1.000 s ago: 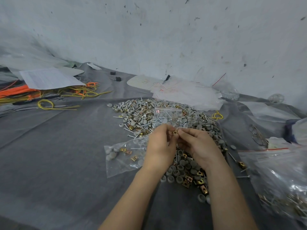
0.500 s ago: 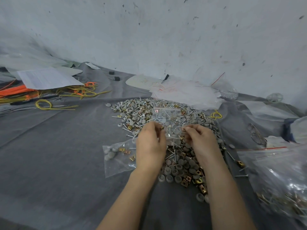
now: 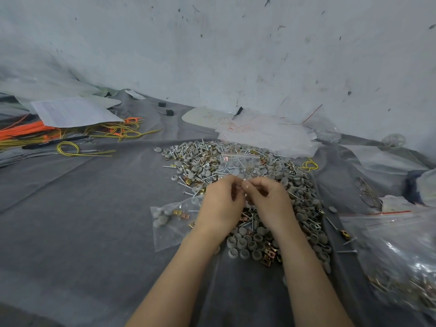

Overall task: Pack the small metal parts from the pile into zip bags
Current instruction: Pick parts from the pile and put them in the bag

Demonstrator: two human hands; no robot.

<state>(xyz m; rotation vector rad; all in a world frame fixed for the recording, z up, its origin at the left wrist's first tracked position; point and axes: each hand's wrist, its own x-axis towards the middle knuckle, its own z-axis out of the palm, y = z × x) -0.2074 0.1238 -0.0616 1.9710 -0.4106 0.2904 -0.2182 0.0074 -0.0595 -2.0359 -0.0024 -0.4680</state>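
A pile of small parts (image 3: 254,175), screws, grey caps and brass clips, lies on the grey cloth in the middle. Above it I hold a small clear zip bag (image 3: 238,165) with a red strip at its top. My left hand (image 3: 220,204) and my right hand (image 3: 269,199) meet at the bag's lower edge, fingertips pinching it close together. What sits between the fingertips is too small to tell. A second clear bag (image 3: 171,220) with a few caps and clips lies flat on the cloth, left of my left wrist.
A large zip bag (image 3: 401,251) of parts fills the lower right. Orange and yellow wires (image 3: 70,135) and a paper sheet (image 3: 73,112) lie at the far left. Empty plastic bags (image 3: 266,133) are heaped behind the pile against the wall. A wire piece (image 3: 368,192) lies right.
My hands were apart on the bag's sides half a second ago; they have come back together at its lower edge. The bag stays held over the pile.
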